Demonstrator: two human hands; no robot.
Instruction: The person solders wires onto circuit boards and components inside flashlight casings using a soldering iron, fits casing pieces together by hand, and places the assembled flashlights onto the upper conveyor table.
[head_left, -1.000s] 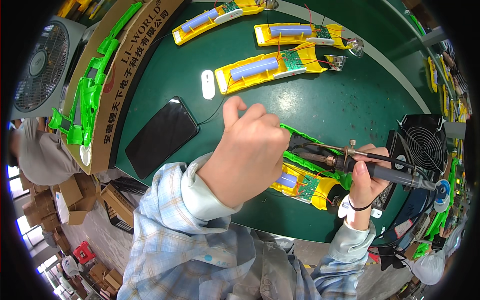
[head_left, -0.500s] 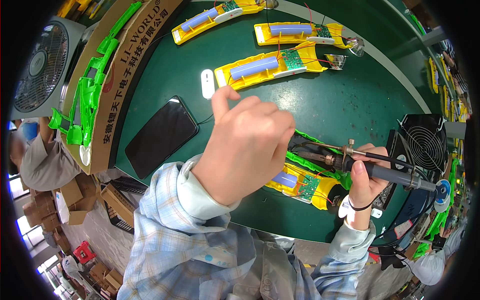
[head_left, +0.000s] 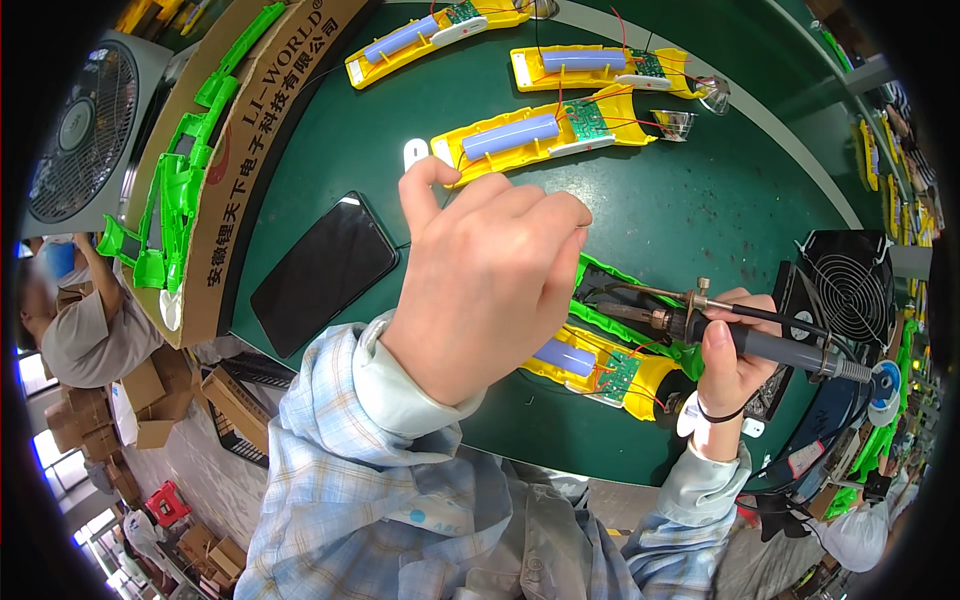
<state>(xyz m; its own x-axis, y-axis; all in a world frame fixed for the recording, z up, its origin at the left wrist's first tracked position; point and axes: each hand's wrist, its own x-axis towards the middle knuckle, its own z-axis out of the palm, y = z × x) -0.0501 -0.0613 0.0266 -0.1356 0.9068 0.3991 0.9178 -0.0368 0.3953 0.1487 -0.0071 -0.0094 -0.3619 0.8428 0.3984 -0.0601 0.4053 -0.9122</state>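
My right hand [head_left: 735, 365] grips a soldering iron [head_left: 785, 350] with a grey handle and a thin metal feed tube along it. Its tip points left, above a green plastic housing [head_left: 688, 357]. My left hand [head_left: 490, 285] is closed, back upward, little finger raised; whatever its fingers hold is hidden beneath. Partly under that hand lies a yellow torch half-shell [head_left: 645, 388] with a blue cylindrical battery [head_left: 565, 357], a green circuit board [head_left: 620, 372] and red wires. Just beyond my left hand rests another yellow half-shell [head_left: 545, 152], similarly fitted.
Two more yellow half-shells [head_left: 480, 22] lie at the back, near silver reflector cups [head_left: 673, 125]. A black phone [head_left: 325, 270] is on the left, beside a cardboard box [head_left: 235, 190] bearing green housings. At right stand a black fan unit [head_left: 848, 285] and a solder spool [head_left: 885, 385].
My left hand has shifted slightly left, its raised little finger now covering part of the small white piece. My right hand and the soldering iron stay almost still.
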